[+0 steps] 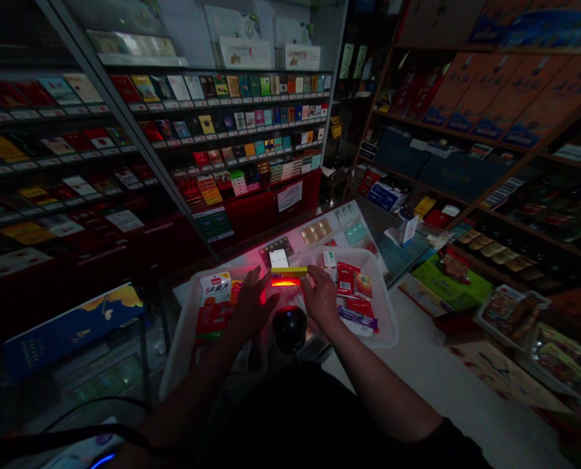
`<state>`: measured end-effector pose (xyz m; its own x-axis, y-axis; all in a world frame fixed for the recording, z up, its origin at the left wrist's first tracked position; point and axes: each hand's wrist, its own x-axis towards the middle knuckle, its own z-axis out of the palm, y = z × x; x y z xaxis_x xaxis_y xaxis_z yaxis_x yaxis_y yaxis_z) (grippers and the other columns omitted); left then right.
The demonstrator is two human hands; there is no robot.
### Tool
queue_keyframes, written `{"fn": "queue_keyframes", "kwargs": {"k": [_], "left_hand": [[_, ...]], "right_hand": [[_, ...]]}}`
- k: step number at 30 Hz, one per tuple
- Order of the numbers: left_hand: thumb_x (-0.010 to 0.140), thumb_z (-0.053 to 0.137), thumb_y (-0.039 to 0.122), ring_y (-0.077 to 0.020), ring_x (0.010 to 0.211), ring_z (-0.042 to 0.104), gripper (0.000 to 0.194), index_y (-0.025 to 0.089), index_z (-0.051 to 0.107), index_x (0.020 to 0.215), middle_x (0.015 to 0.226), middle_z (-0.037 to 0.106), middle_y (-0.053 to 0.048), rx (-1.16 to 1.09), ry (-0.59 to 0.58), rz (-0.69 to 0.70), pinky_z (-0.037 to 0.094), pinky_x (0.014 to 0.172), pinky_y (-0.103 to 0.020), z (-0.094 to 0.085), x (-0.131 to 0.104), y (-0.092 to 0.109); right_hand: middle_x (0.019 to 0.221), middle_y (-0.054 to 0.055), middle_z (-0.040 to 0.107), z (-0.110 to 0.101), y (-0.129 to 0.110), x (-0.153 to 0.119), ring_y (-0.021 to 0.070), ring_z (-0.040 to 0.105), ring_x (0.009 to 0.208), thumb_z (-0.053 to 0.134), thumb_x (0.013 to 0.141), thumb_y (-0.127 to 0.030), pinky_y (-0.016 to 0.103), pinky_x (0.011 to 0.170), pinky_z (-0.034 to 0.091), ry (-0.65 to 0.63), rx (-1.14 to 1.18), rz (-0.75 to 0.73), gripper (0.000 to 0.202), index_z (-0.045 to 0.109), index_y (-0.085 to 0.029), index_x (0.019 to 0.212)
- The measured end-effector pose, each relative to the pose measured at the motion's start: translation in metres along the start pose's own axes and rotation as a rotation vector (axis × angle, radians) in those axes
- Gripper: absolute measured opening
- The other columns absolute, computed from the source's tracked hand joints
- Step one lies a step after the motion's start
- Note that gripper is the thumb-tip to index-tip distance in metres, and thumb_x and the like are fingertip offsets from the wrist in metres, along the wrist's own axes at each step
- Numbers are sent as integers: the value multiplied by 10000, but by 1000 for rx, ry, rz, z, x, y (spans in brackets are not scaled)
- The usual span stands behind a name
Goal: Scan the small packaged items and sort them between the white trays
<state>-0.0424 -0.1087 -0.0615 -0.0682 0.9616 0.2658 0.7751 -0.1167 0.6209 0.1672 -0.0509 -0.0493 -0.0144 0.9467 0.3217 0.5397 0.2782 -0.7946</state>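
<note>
A thin yellow box (pixel 290 271) lies level above a black scanner (pixel 289 326), its near side lit bright red. My right hand (pixel 321 296) grips the box's right end between thumb and fingers. At the box's left end is my left hand (pixel 254 305), its thumb and fingers apart; whether it touches the box is hard to tell. Just beyond the box stands a phone (pixel 278 258) with a lit screen. A white tub (pixel 392 319) with red and purple packets sits on the right, and another white tub (pixel 177 332) with packets is under my left forearm.
Glass-fronted shelves of small colourful packs (pixel 241 86) rise ahead. A blue box (pixel 70 332) lies at the left on a glass counter. To the right are wooden shelves with orange boxes (pixel 495 98), a green box (pixel 456 280) and plastic trays of packets (pixel 510 312). A white card stand (pixel 408 230) stands on the counter.
</note>
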Motion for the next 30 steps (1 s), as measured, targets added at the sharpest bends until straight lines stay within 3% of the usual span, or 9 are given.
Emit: {"fn": "queue_keyframes", "kwargs": {"k": [5,11,18,30], "left_hand": [[1001,594,541,-376,1645,163,618,269,517,1550,1782,203,-122,-21,5,-38,244,1296,-639,14,-15,-1],[1013,577,530,-374,1653,118,594,283,518,1550,1791,175,-111,-45,3,-24,213,1293,-661,29,-29,-11],[1011,586,516,-365,1653,133,606,283,512,1565,1785,192,-119,18,-28,-1,205,1307,-615,34,-40,-18],[976,646,511,-405,1639,168,603,238,575,1509,1773,218,-158,46,-53,-41,210,1289,-649,41,-45,-16]], "right_hand": [[1553,216,562,-6,-5,-9,333,479,1483,505,1031,-427,543,1254,357,5,-67,-59,502,734,-88,1322],[1646,193,457,-14,-1,-14,340,330,1582,439,1065,-503,564,1300,257,-65,-45,-49,566,730,-105,1343],[1694,163,390,-18,9,-21,340,302,1598,394,1076,-545,581,1307,230,-138,16,-18,599,736,-140,1354],[1657,176,448,-16,21,-30,339,302,1598,361,1077,-595,559,1312,226,-155,17,17,665,729,-123,1366]]}}
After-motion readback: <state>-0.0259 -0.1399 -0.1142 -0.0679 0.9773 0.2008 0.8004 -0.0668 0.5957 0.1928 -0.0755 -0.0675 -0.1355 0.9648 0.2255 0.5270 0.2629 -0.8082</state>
